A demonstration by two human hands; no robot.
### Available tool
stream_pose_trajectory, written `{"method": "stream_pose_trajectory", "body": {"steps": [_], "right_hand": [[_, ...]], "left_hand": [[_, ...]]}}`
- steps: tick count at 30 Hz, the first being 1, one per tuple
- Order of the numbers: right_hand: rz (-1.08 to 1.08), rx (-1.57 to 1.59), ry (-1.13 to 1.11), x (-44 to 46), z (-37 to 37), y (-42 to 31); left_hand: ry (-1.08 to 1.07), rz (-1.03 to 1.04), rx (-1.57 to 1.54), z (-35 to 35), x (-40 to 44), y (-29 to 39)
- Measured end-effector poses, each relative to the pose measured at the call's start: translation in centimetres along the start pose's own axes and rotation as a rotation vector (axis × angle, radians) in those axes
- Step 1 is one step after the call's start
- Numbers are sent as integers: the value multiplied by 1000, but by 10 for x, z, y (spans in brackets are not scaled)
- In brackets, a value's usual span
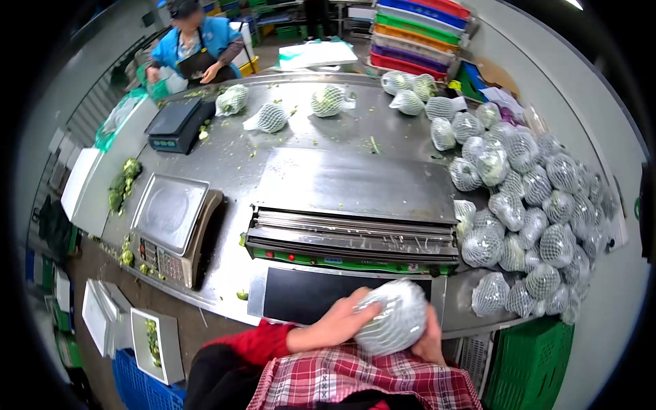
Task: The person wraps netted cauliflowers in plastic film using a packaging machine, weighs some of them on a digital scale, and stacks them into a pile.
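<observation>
Between my two hands, close to my body, is a round vegetable head [393,318] in a white foam net with shiny clear film over it. My left hand [338,320] presses on its left side, fingers over the top. Closed around its right side is my right hand [430,338], partly hidden behind it. Just beyond lies the black plate [307,295] of a film-wrapping machine [355,236], with metal rollers behind it. On the right is a large pile of similar netted vegetable heads [540,188], many shiny with film.
Two scales, one silver-topped [172,212] and one dark [179,123], stand left. Several netted heads [328,101] lie along the far edge. A person in blue [198,48] stands behind it. Stacked coloured crates [417,37] rise at the back; a green crate [529,362] sits lower right.
</observation>
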State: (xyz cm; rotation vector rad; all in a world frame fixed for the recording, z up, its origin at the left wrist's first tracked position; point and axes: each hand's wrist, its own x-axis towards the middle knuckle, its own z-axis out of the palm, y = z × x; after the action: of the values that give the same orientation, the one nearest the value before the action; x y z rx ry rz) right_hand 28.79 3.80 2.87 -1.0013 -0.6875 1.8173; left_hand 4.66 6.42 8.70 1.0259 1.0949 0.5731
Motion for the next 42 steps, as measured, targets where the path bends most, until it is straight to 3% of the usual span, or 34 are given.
{"method": "stream_pose_trajectory", "body": {"steps": [2,4,6,7,9,11,12,14,15,16,17,18,19,20,21,22,24,26,27,28,30,32,34,35,37,39,40,42], "right_hand": [[-149,-26,-28,21,0,-33],[-276,287,-67,54,-7,-90],[-397,252,147,98,-60,-144],[-485,99,278,121,-88,-165],[-574,-50,412,167,-168,-196],[-332,-1091,673,197,-247,-205],[-324,-1092,681,206,-232,-201],[-489,-1604,916,209,-162,-189],[-396,-1636,951,211,-154,-191],[-382,-1692,1001,209,-146,-193],[-369,-1754,1050,211,-133,-195],[-399,-1694,1022,214,-96,-205],[-675,-1812,838,227,-90,-218],[-797,-1800,605,253,-66,-236],[-796,-1598,451,290,-38,-246],[-587,-1591,374,323,-7,-263],[-696,-1632,340,402,18,-286],[-794,-1579,409,436,21,-278],[-749,-1319,265,423,29,-264],[-679,-1070,109,400,31,-244],[-629,-1199,24,355,28,-216],[-372,-1120,47,326,36,-205],[-402,-1063,-61,324,64,-191],[-430,-1024,-114,320,80,-186],[-752,-1114,-232,317,127,-174],[-719,-1037,-319,304,155,-160],[-855,-1062,-276,296,158,-148],[-928,-1185,-166,283,123,-126]], "left_hand": [[-57,261,243,-1,24,33],[97,852,574,-34,57,59],[398,743,638,-103,95,93],[516,564,580,-148,114,117],[1001,646,914,-260,195,113],[1131,456,1019,-337,237,128],[1206,388,1064,-374,260,124],[1303,373,1243,-445,305,102],[1242,334,1172,-472,321,100],[1251,427,1396,-502,337,88],[1239,289,1469,-517,349,83],[1205,17,1398,-516,356,85],[1133,-143,1375,-528,365,79],[1108,-208,1325,-537,374,68],[1158,-72,1287,-545,381,48],[1178,-43,1342,-539,379,49],[1166,41,1345,-563,377,40],[1328,205,1286,-563,368,24],[1328,218,1199,-552,351,29],[1342,268,1020,-547,339,31],[1370,340,504,-558,321,34],[1027,397,-53,-513,268,82],[693,384,-412,-484,247,102],[539,429,-489,-426,227,131],[317,406,-573,-343,201,150],[247,331,-576,-269,190,147],[195,251,-506,-235,182,142],[244,126,-438,-184,167,128]]}}
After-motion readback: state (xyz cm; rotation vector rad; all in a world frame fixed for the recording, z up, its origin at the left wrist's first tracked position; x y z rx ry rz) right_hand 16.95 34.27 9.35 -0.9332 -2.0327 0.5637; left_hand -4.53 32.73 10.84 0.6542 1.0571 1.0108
